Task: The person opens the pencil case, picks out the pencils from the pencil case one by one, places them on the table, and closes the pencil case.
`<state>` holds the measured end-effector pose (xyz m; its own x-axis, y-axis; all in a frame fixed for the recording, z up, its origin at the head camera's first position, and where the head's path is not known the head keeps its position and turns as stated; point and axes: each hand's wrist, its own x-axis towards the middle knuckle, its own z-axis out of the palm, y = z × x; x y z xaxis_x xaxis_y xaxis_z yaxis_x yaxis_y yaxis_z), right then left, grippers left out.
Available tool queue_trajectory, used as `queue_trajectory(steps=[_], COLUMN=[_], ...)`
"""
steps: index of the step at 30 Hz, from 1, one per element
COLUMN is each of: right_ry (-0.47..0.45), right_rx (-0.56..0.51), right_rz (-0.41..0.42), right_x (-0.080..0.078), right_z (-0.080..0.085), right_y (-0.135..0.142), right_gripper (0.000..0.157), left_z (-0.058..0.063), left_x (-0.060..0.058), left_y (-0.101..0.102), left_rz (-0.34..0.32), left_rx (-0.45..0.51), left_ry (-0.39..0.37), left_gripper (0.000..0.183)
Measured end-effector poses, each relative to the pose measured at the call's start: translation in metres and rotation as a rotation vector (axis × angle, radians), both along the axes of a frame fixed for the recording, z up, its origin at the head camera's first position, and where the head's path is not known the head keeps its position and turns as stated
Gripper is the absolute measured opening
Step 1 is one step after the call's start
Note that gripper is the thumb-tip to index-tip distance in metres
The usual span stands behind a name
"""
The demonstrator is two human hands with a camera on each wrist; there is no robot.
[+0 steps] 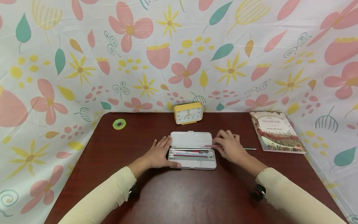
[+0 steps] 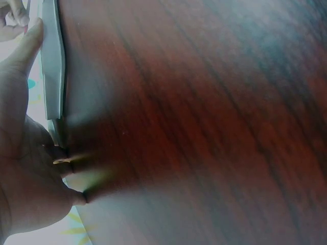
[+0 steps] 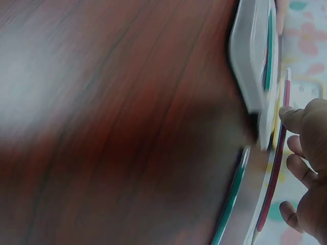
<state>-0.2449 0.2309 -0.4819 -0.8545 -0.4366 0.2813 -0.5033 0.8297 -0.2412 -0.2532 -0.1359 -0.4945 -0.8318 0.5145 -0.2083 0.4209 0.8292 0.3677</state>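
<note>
An open white pencil case (image 1: pixel 186 164) lies mid-table, its lid (image 1: pixel 191 138) folded back. Several pencils (image 1: pixel 190 154) fill its long compartment. My left hand (image 1: pixel 158 155) rests at the case's left end, fingers spread and straight; its thumb lies on the front rim, also seen along the case (image 2: pixel 53 66) in the left wrist view. With thumb and fingertips, my right hand (image 1: pixel 230 146) pinches a red pencil (image 3: pixel 275 176) above the case's right side. A green pencil (image 3: pixel 232 199) lies on the table beyond the case's right end, partly hidden by that hand in the head view.
Behind the case stands a yellow alarm clock (image 1: pixel 189 113). A green roll of tape (image 1: pixel 119 124) lies at the back left of the brown table (image 1: pixel 179 199), and a book (image 1: pixel 275 132) at the back right. Flower-patterned cloth (image 1: pixel 185 40) hangs behind the table.
</note>
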Motion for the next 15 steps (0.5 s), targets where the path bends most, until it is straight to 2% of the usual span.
queue_trajectory(steps=[5, 15], right_ry=[0.0, 0.055], right_rx=[-0.022, -0.027], right_rz=[-0.053, -0.075], right_x=[0.004, 0.014], right_z=[-0.006, -0.016], right_y=[0.031, 0.072], right_gripper=[0.008, 0.013], left_z=[0.0, -0.001], left_x=[0.001, 0.0], left_y=[0.001, -0.001], left_rz=[0.001, -0.006], left_rx=[0.005, 0.007], left_ry=[-0.01, -0.008], left_gripper=[0.136, 0.135])
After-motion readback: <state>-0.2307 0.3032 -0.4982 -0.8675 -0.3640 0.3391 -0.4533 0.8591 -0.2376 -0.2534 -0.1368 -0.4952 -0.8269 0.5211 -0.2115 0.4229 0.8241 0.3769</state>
